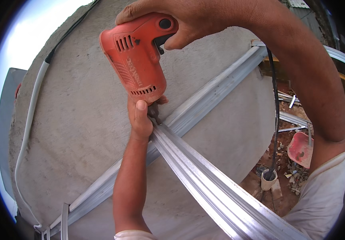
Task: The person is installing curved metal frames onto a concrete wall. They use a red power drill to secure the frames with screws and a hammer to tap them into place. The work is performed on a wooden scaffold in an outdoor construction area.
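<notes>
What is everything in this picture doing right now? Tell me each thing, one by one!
Orange drill: gripped from above, nose pointing down at the rail joint.
Right hand: closed on the drill's handle.
Left hand: wrapped round the near metal rail, thumb up against the drill.
Near metal rail: held, slanting toward the camera.
Wall rail: lying flat along the concrete wall.
Black cord: hanging down loose.
White cable: running along the wall's edge.

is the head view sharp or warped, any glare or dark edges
Head view: daylight, drill and left hand sharp; fisheye bends the metal channel and wall edge; black vignette at the corners; sky at upper left blown out white.
</notes>
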`<control>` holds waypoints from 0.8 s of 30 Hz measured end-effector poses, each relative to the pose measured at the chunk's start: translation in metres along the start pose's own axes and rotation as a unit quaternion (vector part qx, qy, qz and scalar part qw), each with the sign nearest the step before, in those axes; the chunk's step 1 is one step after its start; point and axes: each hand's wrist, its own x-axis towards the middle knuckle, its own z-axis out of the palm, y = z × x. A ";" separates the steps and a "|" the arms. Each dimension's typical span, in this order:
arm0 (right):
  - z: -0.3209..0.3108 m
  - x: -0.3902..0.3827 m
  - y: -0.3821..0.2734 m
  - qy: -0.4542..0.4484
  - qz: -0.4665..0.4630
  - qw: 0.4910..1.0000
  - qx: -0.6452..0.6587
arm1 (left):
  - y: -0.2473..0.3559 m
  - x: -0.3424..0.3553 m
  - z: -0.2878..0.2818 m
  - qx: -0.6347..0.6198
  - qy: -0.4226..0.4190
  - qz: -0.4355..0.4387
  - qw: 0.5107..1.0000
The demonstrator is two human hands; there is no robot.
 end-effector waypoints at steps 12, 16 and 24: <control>-0.049 0.031 -0.034 -0.155 0.056 0.986 0.027 | -0.005 -0.001 -0.008 -0.014 0.036 -0.032 0.999; -0.026 0.038 -0.024 -0.156 0.081 0.984 -0.032 | 0.000 -0.001 -0.003 -0.002 0.031 -0.034 0.999; -0.029 0.040 -0.015 -0.166 0.083 0.983 -0.005 | 0.003 0.003 -0.001 0.005 0.022 -0.039 0.999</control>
